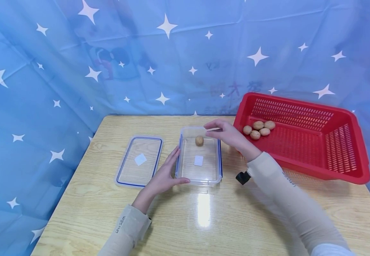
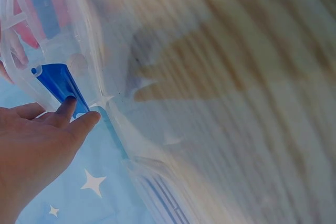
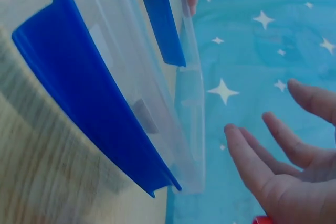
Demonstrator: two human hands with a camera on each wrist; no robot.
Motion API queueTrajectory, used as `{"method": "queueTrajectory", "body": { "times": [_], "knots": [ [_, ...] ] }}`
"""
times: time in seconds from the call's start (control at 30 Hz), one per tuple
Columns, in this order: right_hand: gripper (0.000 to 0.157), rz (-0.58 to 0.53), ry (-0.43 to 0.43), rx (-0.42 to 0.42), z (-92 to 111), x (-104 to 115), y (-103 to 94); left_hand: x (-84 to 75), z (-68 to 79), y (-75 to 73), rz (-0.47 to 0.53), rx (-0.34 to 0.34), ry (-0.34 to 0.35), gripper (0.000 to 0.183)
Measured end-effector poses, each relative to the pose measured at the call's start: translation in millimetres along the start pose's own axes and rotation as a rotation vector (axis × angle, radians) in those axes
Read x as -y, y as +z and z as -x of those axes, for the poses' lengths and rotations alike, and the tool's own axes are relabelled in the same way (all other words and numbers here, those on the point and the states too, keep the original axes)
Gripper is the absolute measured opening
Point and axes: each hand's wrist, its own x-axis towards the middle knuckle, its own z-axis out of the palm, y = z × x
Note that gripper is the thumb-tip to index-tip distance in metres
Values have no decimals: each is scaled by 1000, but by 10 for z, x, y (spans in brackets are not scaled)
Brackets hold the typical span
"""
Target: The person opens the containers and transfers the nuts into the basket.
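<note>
A clear plastic food container point(image 1: 189, 174) with blue side latches stands on the table without its lid. One walnut point(image 1: 199, 140) lies inside near its far end. My left hand point(image 1: 164, 177) rests against the container's left side, its fingers straight along the wall and its thumb at the near edge. In the left wrist view, fingertips point(image 2: 92, 116) lie at a blue latch point(image 2: 62, 83). Over the far right corner hovers my right hand point(image 1: 225, 134), fingers spread and holding nothing. The right wrist view shows those fingers point(image 3: 247, 156) apart from the container wall.
To the right stands a red perforated basket point(image 1: 303, 151) with several walnuts point(image 1: 258, 125) at its left end. A clear lid point(image 1: 140, 145) with a blue seal lies left of the container. A blue star-patterned cloth point(image 1: 172, 71) hangs behind the wooden table point(image 1: 92, 213).
</note>
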Motion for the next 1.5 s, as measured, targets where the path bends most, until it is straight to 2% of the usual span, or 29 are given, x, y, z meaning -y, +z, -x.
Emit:
{"method": "queueTrajectory", "body": {
  "times": [0.23,0.47,0.53,0.77,1.13,1.5],
  "knots": [
    [52,-39,0,24,-63,-14,142,-1,-2,-3,22,6,-8,111],
    [67,-39,86,45,-114,-67,261,6,-5,-3,5,10,2,111],
    [67,-35,98,49,-130,-81,291,7,-6,-5,1,10,5,111],
    [60,51,9,80,-227,-107,389,4,-8,-7,2,9,3,111],
    [66,173,44,168,-319,-118,524,9,-8,-10,-5,12,19,112],
    [62,119,19,270,-313,-171,728,23,-10,-13,-16,17,16,112]
  ]
}}
